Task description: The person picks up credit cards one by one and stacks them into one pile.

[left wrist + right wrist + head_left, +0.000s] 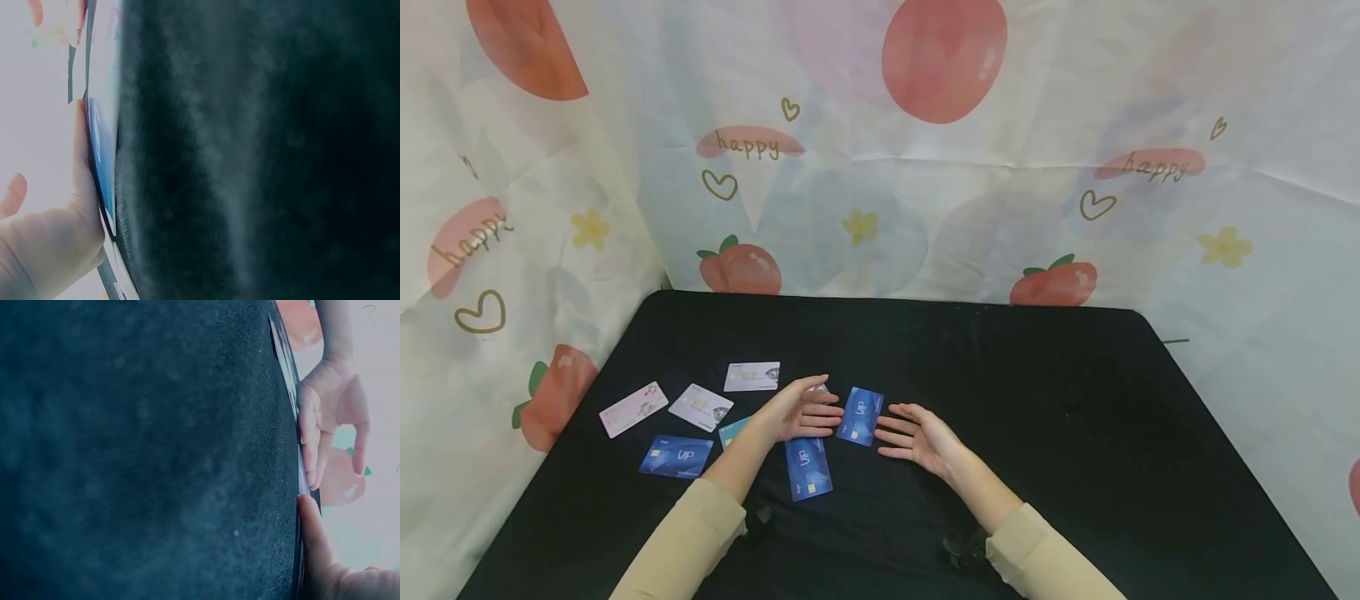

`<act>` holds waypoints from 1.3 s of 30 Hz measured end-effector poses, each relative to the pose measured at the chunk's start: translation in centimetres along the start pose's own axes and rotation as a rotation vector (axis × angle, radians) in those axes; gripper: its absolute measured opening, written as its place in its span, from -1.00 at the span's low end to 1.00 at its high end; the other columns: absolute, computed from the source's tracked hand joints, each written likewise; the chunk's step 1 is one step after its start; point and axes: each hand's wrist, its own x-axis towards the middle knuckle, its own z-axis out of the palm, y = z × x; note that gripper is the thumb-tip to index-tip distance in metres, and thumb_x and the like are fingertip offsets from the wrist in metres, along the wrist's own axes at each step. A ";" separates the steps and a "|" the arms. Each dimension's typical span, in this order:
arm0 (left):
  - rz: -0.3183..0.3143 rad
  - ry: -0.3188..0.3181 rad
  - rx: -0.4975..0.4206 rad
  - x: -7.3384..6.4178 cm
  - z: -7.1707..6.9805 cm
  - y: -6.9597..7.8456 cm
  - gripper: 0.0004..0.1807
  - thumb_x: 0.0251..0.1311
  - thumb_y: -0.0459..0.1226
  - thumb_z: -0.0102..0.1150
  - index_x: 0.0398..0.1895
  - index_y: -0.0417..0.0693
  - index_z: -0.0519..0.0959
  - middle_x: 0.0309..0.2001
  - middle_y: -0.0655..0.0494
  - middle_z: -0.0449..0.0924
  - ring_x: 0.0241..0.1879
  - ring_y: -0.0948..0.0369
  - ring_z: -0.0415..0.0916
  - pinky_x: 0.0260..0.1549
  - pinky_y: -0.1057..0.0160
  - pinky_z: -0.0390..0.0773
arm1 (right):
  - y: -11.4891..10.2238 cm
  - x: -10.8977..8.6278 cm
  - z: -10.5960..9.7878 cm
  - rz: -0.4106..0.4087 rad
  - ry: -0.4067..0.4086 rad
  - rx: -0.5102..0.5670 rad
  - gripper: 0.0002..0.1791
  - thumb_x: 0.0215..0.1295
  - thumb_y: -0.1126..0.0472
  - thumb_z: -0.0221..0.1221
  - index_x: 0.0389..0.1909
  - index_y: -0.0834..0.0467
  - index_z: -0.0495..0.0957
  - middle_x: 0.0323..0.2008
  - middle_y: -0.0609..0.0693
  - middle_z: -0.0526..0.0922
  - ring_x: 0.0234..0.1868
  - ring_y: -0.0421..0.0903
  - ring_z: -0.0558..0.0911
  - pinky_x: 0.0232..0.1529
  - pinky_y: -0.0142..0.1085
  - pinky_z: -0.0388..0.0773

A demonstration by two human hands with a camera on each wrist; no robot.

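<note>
My left hand (799,410) is over the cards with its fingers extended to the right. Across from it, my right hand (927,440) points its straight fingers left, palm turned inward. A blue card (860,416) lies between the two sets of fingertips, close to both; neither hand grips anything. Below the left hand is a second blue card (809,471), its top edge near the fingers. The left hand and wrist partly cover a teal card (733,432) and a pinkish card (818,388). In the left wrist view, the left hand (59,237) appears beside a blue card (102,150) seen nearly edge-on.
On the left of the black table (1037,400) lie a third blue card (676,457), a pink card (634,409), a pale card (701,407) and another pale card (752,377). A printed curtain (970,225) hangs behind the table and along its left side.
</note>
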 end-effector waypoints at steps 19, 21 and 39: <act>-0.004 -0.074 0.012 -0.5 0.6 0.5 -0.37 0.33 0.00 -0.21 0.18 -0.39 0.31 0.05 -0.17 0.46 0.03 0.00 0.46 0.14 0.02 0.37 | -0.5 0.1 -0.3 0.028 0.016 0.005 -0.38 0.37 0.04 -0.18 0.31 0.35 0.04 0.29 0.35 0.16 0.20 0.22 0.35 0.12 0.06 0.35; -0.010 -0.084 0.008 -0.5 0.8 0.6 -0.37 0.33 -0.01 -0.21 0.19 -0.40 0.29 0.06 -0.17 0.43 0.04 0.00 0.43 0.16 0.01 0.34 | -0.5 0.1 -0.3 0.027 -0.004 -0.004 -0.37 0.38 0.03 -0.19 0.32 0.36 0.02 0.30 0.36 0.13 0.21 0.22 0.33 0.13 0.06 0.35; 0.024 -0.141 0.058 -0.5 1.6 0.3 -0.50 0.34 -0.20 -0.18 0.32 -0.12 0.23 0.22 -0.28 0.27 0.09 -0.05 0.38 0.08 0.10 0.43 | -1.1 0.1 -0.5 0.046 -0.020 0.032 -0.44 0.41 0.15 -0.19 0.32 0.36 0.01 0.31 0.33 0.10 0.22 0.20 0.33 0.16 0.04 0.31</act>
